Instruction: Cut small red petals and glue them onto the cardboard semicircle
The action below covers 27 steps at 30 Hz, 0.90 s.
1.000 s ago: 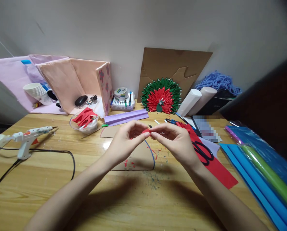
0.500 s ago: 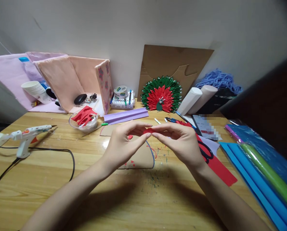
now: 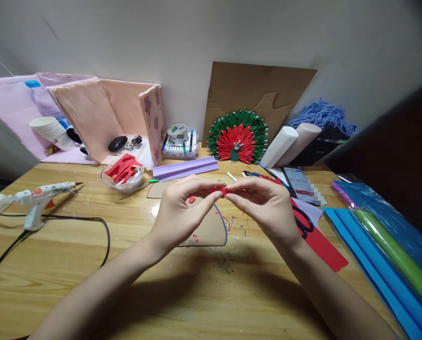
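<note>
1. Wooden bench [image 3: 211, 302] is darkened by shadows at its near side.
2. Just above it, a small red piece [image 3: 223, 191] is held between the left hand [image 3: 181, 212] and the right hand [image 3: 269, 203]; the fingers of both are closed to a tight pinch, by which it is largely covered.
3. It could, by judgement, be dropped or torn if the two pinches were pulled unevenly.
4. Beneath, a cardboard piece [image 3: 209, 229] is partly hidden by the left hand; red scraps [image 3: 191, 200] are scattered on it, among which a dropped bit might be lost.
5. At left, a glue gun [image 3: 37, 208] is trailed by its cord [image 3: 80, 217], which could be snagged by a sweeping left arm.
6. At right, scissors [image 3: 311, 225] are laid on a red sheet [image 3: 326, 250], partly blocked by the right hand.
7. Beyond, red strips [image 3: 126, 166] are heaped in a bowl [image 3: 133, 186].
8. Farthest, a fan-shaped ornament [image 3: 244, 134] is backed by a cardboard panel [image 3: 253, 85].
</note>
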Each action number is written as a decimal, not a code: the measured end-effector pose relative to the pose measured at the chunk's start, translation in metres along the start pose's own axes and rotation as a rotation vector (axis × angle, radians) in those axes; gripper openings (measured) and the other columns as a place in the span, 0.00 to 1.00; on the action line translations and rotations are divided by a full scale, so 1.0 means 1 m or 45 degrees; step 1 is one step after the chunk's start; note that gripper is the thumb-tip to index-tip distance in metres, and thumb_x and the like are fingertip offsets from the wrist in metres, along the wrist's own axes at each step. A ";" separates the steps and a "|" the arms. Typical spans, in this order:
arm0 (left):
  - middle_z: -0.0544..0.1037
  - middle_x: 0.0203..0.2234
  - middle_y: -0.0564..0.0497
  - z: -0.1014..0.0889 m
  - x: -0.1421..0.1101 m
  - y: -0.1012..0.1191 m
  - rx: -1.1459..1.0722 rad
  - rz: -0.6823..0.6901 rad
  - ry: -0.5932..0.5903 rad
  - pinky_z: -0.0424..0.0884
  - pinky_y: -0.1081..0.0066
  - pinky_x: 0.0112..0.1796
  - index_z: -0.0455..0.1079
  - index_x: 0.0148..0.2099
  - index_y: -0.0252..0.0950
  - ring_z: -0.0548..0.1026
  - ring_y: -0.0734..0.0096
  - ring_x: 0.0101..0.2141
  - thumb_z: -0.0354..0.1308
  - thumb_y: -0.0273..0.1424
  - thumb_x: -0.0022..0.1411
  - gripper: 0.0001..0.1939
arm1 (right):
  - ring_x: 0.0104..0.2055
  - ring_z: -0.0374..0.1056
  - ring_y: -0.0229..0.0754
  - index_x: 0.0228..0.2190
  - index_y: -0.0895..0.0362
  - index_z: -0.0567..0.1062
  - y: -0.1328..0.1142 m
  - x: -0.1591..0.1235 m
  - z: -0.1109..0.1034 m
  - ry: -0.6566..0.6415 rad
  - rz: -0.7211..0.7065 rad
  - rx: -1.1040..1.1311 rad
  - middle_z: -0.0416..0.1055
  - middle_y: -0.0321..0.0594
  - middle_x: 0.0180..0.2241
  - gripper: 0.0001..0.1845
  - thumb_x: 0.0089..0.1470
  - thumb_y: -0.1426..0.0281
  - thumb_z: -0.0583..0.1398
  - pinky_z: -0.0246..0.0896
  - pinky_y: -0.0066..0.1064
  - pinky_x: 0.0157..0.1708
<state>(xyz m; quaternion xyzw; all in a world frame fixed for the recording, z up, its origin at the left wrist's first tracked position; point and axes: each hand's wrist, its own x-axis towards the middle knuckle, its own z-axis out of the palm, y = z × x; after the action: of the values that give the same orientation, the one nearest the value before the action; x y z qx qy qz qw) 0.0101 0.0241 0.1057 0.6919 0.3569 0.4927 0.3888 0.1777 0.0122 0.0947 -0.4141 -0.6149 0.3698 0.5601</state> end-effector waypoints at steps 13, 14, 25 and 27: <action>0.79 0.34 0.48 0.003 -0.003 -0.001 0.025 0.015 0.005 0.75 0.71 0.37 0.75 0.39 0.34 0.77 0.70 0.34 0.59 0.29 0.56 0.08 | 0.34 0.73 0.42 0.33 0.54 0.79 0.000 -0.003 -0.001 0.040 -0.082 -0.102 0.77 0.39 0.32 0.07 0.47 0.70 0.65 0.72 0.36 0.37; 0.79 0.34 0.48 0.003 -0.003 -0.001 0.034 0.023 0.014 0.75 0.71 0.37 0.75 0.39 0.34 0.77 0.70 0.34 0.59 0.30 0.56 0.08 | 0.34 0.73 0.42 0.33 0.54 0.79 0.000 -0.003 -0.001 0.052 -0.095 -0.118 0.76 0.39 0.32 0.07 0.47 0.70 0.65 0.72 0.36 0.37; 0.78 0.33 0.49 0.004 -0.005 0.001 0.117 0.091 0.059 0.73 0.73 0.36 0.74 0.38 0.35 0.76 0.73 0.33 0.59 0.29 0.57 0.06 | 0.34 0.71 0.42 0.32 0.53 0.78 0.000 -0.005 -0.001 0.079 -0.155 -0.180 0.75 0.39 0.30 0.06 0.48 0.70 0.64 0.71 0.37 0.37; 0.78 0.33 0.49 0.005 -0.005 0.002 0.118 0.094 0.061 0.73 0.73 0.36 0.74 0.38 0.35 0.75 0.73 0.33 0.58 0.29 0.57 0.06 | 0.33 0.71 0.42 0.32 0.53 0.78 0.000 -0.005 -0.001 0.083 -0.164 -0.185 0.75 0.39 0.30 0.05 0.48 0.70 0.64 0.70 0.37 0.36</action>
<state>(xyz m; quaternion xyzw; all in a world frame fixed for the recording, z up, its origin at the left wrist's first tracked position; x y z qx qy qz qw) 0.0134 0.0177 0.1042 0.7100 0.3626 0.5060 0.3292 0.1784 0.0078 0.0926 -0.4252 -0.6468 0.2738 0.5709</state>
